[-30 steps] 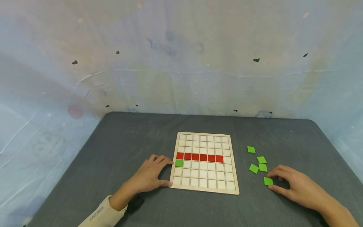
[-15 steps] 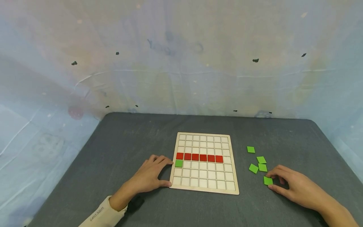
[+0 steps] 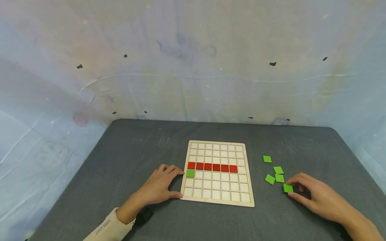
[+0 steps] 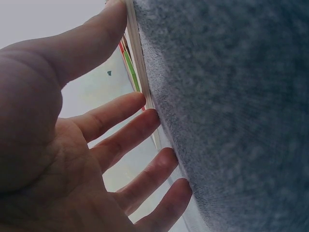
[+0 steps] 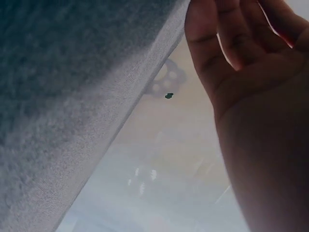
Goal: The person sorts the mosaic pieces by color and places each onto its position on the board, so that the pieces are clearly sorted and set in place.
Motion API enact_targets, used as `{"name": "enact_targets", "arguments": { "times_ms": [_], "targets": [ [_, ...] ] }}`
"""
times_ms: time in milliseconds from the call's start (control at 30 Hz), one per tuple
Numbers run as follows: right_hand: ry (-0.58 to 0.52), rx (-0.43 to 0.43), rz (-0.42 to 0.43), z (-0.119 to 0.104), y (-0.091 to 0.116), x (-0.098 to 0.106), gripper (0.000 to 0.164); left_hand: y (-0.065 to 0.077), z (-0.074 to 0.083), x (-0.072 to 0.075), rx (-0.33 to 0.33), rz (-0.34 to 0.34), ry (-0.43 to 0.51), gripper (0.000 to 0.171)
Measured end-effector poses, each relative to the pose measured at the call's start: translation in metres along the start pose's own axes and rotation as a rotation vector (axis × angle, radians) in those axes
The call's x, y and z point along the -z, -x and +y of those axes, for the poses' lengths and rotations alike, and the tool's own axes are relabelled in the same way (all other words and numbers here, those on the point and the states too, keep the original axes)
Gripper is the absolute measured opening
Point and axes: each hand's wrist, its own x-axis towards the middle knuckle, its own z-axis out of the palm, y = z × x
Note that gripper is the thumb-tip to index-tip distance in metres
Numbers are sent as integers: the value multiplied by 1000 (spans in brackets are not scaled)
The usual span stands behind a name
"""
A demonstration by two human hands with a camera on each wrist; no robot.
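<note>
My right hand (image 3: 318, 194) pinches a green square tile (image 3: 287, 188) between thumb and fingertips; the tile's front edge shows, and the right wrist view does not show the tile. A wooden grid board (image 3: 219, 203) lies mid-table. One of its rows holds several red tiles (image 3: 216, 167), and a single green tile (image 3: 190, 173) sits just below the leftmost red one. Along the board's left edge rests my left hand (image 3: 158, 185), thumb near the front corner and fingertips farther back. In the left wrist view, this hand's fingers (image 4: 128, 137) are spread and nearly straight.
Several loose green tiles (image 3: 269, 179) lie between the board and my right hand, two of them touching or almost so. The dark grey table (image 3: 144, 140) ends at a patterned cloth backdrop (image 3: 193, 73) behind and at the sides.
The green tile at my right fingertips has shifted slightly right and away from me, its front edge now visible. My right hand moved with it. The left hand and the board have stayed put.
</note>
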Motion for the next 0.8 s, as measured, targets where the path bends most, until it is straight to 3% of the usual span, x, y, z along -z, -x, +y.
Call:
{"name": "enact_targets", "arguments": {
  "times_ms": [533,800],
  "targets": [
    [-39,-6,-18,5,-1,0,35,-1,-1,0,0,-4,2,65],
    [-69,-18,-54,-4,-12,-2,30,0,0,0,14,-11,10,65]
  ]
}}
